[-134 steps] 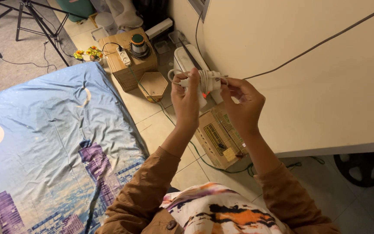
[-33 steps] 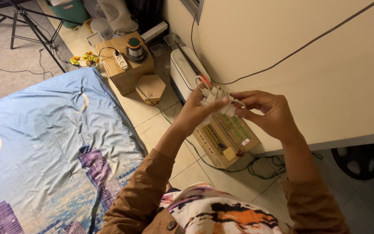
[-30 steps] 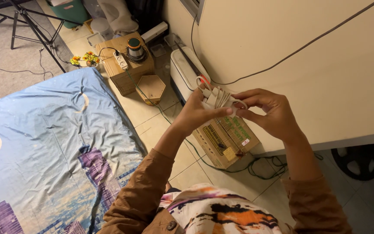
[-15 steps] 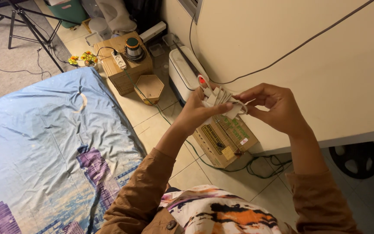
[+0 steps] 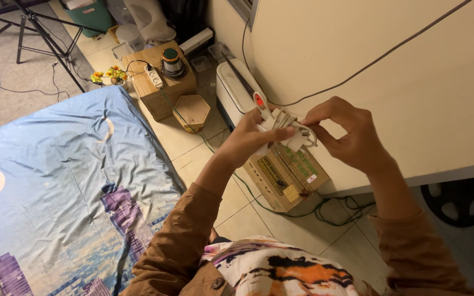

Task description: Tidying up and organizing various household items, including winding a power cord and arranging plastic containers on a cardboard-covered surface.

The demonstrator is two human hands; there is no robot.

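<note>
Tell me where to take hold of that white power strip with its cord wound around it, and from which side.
Probably grip the white power strip across its wound middle, coming from the left as the left hand does. The cord turns bulk up there, so a thumb on top pins them. The red switch end sticks out bare, and the right hand pinches a loose loop at the other end.

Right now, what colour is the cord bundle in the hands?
White cord bundle, with a red switch at one end; head view.

Warm, dim indoor light; soft shadows under the desk (image 5: 412, 82). Mostly sharp, slight blur on hands, wide-angle stretch at edges, no glare.
</note>
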